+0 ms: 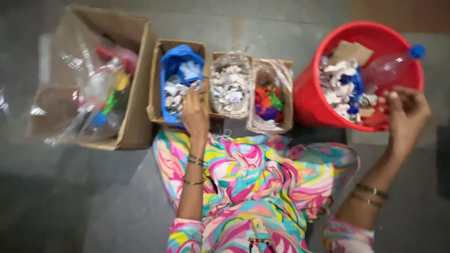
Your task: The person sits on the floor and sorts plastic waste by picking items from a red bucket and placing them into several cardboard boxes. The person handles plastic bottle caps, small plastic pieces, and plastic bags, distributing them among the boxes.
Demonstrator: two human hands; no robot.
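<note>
Head view, looking down at a person seated on grey floor (pixel 117 206), lap in a bright swirl-patterned garment (pixel 253 178). Sorting looks well under way, judging by how things lie.

Far left: large cardboard box (pixel 136 89) lined with clear plastic, holding clear plastic bottles (pixel 101 89) with coloured caps, a fair heap.

Next right: small cardboard box lined with a blue bag (pixel 176 61), holding crumpled white paper scraps (pixel 176 93). Left hand (pixel 194 110) rests at its near edge, fingers curled down over the rim; whether it grips a scrap I cannot tell.

Next: clear-lined box (pixel 230 86), filled with white crumpled paper. Beside it a third small box (pixel 272 96), clear liner, with bright cloth or paper bits in red, green, purple.

Far right: red bucket (pixel 309 93), still holding mixed items: white paper, blue pieces, a brown card piece (pixel 351 50) at the far rim, and a clear bottle with blue cap (pixel 393 65) lying against the right wall. Right hand (pixel 405 110) at the near right rim, fingers bent, loosely curled; blurred, hold uncertain.

Judgement: bucket roughly half emptied, much left to sort. No readable labels or signs visible.
</note>
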